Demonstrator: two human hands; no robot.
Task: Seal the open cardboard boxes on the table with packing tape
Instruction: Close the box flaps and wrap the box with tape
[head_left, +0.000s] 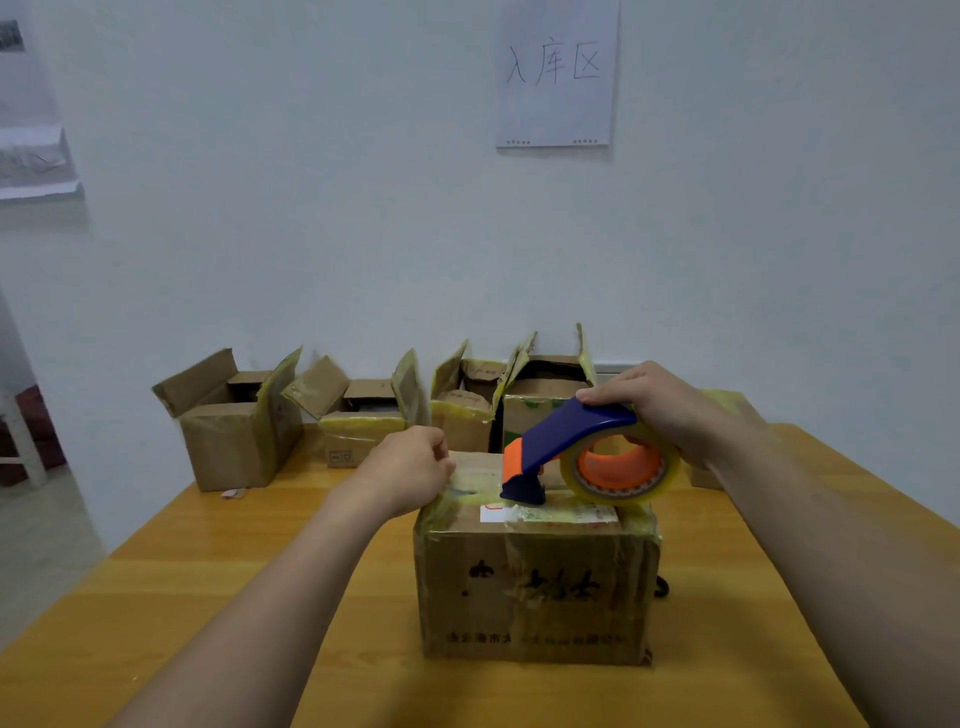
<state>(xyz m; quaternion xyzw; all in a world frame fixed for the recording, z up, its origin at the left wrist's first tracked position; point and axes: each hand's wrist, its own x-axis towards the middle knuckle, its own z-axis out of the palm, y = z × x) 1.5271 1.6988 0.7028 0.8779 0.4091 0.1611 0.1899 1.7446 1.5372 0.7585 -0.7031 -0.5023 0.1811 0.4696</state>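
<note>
My right hand (662, 410) grips the rigid tape dispenser (569, 434) over its roll, while my left hand (410, 467), fingers curled on what I cannot tell, braces the seemingly light, crushable cardboard box (535, 597).

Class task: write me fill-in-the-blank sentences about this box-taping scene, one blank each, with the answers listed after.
1. The right hand grips the tape dispenser, whose handle is ____.
2. The left hand rests on the ____ of the near box.
3. Along the wall stand ____ open boxes.
Answers: blue; top; four.
</note>
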